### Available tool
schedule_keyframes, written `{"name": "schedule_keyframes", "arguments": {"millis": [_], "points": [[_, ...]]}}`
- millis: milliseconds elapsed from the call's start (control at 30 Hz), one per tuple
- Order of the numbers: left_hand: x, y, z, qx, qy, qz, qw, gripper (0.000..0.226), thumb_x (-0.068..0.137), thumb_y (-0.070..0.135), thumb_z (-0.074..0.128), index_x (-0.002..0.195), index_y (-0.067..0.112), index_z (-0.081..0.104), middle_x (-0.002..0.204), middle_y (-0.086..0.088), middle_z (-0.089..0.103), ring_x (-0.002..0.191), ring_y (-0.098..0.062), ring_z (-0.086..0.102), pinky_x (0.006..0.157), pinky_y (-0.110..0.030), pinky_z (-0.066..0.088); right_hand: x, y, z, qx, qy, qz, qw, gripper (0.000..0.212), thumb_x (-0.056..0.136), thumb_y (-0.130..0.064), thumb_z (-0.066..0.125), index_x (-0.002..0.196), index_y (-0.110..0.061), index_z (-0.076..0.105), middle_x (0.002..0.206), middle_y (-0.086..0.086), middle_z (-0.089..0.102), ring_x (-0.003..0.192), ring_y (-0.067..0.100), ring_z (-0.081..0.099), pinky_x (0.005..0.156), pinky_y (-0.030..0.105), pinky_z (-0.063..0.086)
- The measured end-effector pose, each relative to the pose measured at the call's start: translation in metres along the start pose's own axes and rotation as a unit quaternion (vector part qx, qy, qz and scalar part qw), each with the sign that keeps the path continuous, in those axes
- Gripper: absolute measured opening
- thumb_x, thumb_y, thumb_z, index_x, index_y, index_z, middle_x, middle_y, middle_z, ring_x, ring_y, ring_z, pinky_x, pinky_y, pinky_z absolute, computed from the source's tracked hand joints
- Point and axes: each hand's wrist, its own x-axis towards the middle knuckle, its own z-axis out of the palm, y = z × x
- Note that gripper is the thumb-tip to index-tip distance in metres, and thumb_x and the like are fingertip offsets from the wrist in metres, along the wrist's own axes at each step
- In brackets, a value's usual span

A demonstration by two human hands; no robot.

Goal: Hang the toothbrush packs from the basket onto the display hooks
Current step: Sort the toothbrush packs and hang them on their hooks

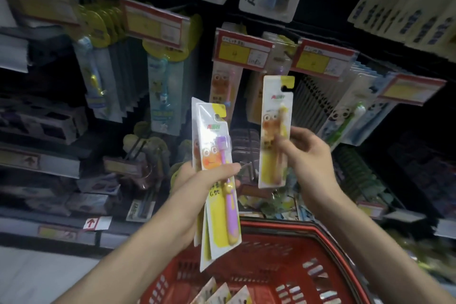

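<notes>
The task is partway through. Rows of packs already hang on the display (223, 86) behind red-and-yellow price tags (243, 50), though which of them came from the basket cannot be told. The hook rods themselves are mostly hidden behind those tags. Plenty is left to do: the red basket (276, 226) sits low in the view, below the forearms, and the tops of several loose packs (222, 294) show in it. Both hands also carry stock that is not yet hung.

The left hand (204, 177) grips a small stack of packs, fronted by a purple-brush pack (214, 136), around its middle. The thumb lies across the front, and the fingers, mostly hidden behind the card, appear to curl round the back. The stack stands roughly upright above the basket's far rim, tilted a little.

The right hand (308, 155) pinches a single yellow-brush pack (276, 106) at its right edge about halfway up, fingers curled in close on the card. It holds the pack upright and higher than the stack. The cut-out hanging slot at the pack's top sits just below the gap between two price tags, apart from any hook.

By the look of it, the step in hand is threading this yellow pack onto a hook while the left hand waits with the stack.
</notes>
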Motion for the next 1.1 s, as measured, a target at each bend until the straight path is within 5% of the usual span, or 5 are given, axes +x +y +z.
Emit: {"name": "schedule_keyframes", "arguments": {"millis": [167,500,700,933,1100], "points": [[-0.010,0.003,-0.004,0.021,-0.017,0.012,1.000,0.044,0.076,0.015,0.089,0.114,0.004,0.069,0.088,-0.021,0.077,0.086,-0.035,0.079,0.072,-0.043,0.065,0.048,-0.012,0.020,-0.035,0.030,-0.021,0.999,0.016,0.098,-0.016,0.070,0.113,-0.010,0.071,0.099,0.002,0.075,0.078,0.001,0.068,0.067,0.010,0.051],[-0.011,0.006,-0.006,0.005,-0.021,0.027,0.999,0.023,0.080,0.006,0.084,0.100,0.006,0.073,0.073,-0.014,0.076,0.065,-0.024,0.075,0.066,-0.036,0.065,0.100,-0.022,0.040,-0.011,0.070,0.008,0.997,0.020,0.099,-0.025,0.070,0.115,-0.014,0.066,0.108,0.005,0.072,0.105,0.026,0.070,0.097,0.052,0.057],[-0.019,0.013,-0.006,-0.007,-0.046,0.029,0.999,0.024,0.083,0.009,0.082,0.105,0.003,0.073,0.083,-0.024,0.074,0.078,-0.033,0.074,0.066,-0.036,0.064,0.103,-0.011,0.038,-0.038,0.094,0.024,0.995,0.022,0.100,-0.027,0.068,0.116,-0.012,0.066,0.095,-0.007,0.067,0.103,0.022,0.067,0.093,0.041,0.057],[-0.021,0.013,0.000,-0.007,-0.047,0.044,0.998,0.024,0.081,0.014,0.086,0.097,-0.001,0.077,0.082,-0.020,0.076,0.073,-0.030,0.076,0.068,-0.036,0.065,0.079,0.003,0.026,-0.133,0.071,0.041,0.988,0.047,0.095,-0.016,0.074,0.138,-0.010,0.058,0.120,0.004,0.063,0.107,0.018,0.059,0.093,0.032,0.050],[-0.020,0.007,0.003,-0.002,-0.034,0.037,0.999,0.033,0.079,0.019,0.088,0.101,-0.002,0.076,0.095,-0.025,0.078,0.090,-0.042,0.076,0.081,-0.046,0.065,-0.001,-0.001,0.005,-0.083,-0.040,0.012,0.996,0.018,0.099,-0.010,0.066,0.114,-0.017,0.072,0.101,-0.001,0.076,0.091,0.013,0.072,0.082,0.027,0.059]]}}
